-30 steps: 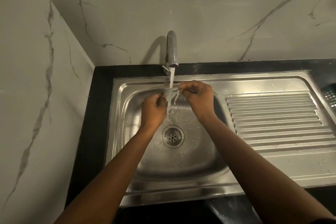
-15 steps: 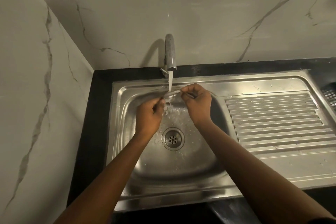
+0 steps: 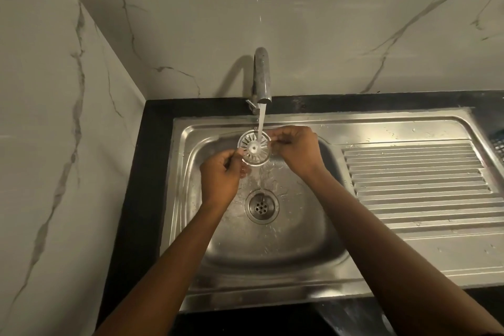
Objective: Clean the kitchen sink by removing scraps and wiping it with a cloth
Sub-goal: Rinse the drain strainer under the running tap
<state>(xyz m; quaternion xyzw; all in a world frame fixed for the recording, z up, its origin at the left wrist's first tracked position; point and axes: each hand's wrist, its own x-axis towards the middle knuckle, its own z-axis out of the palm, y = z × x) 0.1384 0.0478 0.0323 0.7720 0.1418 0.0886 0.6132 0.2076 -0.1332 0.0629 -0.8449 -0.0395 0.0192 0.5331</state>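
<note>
A round white plastic strainer (image 3: 255,148) with radial slots is held under the running tap (image 3: 262,76), its flat face turned toward me. My left hand (image 3: 222,176) pinches its lower left rim. Pinching its right rim is my right hand (image 3: 296,148). Water falls from the spout through the strainer into the steel sink (image 3: 275,243). The uncovered drain (image 3: 261,207) sits below in the middle of the basin.
A ribbed steel drainboard (image 3: 420,185) lies to the right of the basin. A dark basket edge (image 3: 499,144) shows at the far right. Black countertop (image 3: 141,185) frames the sink, with marble walls at the left and behind.
The strainer was edge-on between my fingers; it has tilted so its slotted face now shows. Both hands stay under the stream, and the view has shifted slightly downward.
</note>
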